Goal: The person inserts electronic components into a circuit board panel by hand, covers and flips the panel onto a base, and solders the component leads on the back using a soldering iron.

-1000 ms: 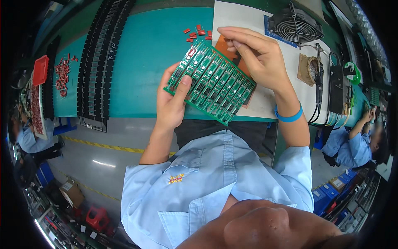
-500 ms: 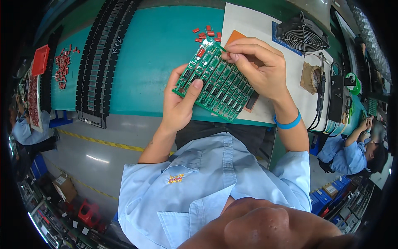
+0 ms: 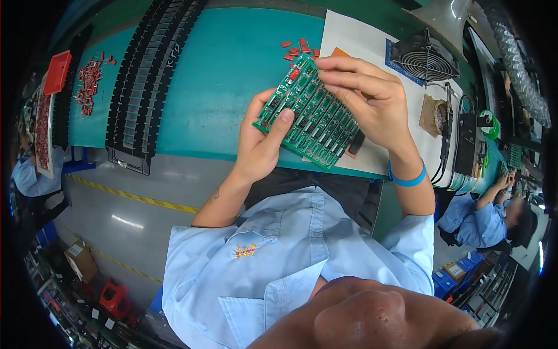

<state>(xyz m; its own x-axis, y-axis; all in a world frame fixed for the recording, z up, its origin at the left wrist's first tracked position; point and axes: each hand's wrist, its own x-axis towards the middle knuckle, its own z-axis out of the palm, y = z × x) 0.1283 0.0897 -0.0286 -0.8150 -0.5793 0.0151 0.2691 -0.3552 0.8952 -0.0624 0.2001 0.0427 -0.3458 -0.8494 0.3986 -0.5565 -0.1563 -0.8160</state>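
Observation:
A green circuit board panel (image 3: 308, 125) with several rows of small parts is held tilted above the near edge of the bench. My left hand (image 3: 260, 139) grips its left side, thumb on the face and fingers behind. One red block-shaped component (image 3: 294, 74) sits near the board's top left end. My right hand (image 3: 375, 102) is at the upper right edge, thumb and fingers pinched close against the board. Whatever lies between those fingertips is hidden. Loose red components with wire leads (image 3: 289, 57) lie on the bench just beyond the board.
A black slotted rack (image 3: 136, 87) stands left on the teal bench (image 3: 215, 75), with a pile of red components (image 3: 88, 87) past it. At right are a black fan (image 3: 427, 58), a soldering iron (image 3: 446, 125) and a green tape roll (image 3: 491, 124). Co-workers sit at both sides.
The board and both hands sit slightly further right in view. My right fingertips have shifted slightly along the board's upper edge, and the reddish bit between them no longer shows.

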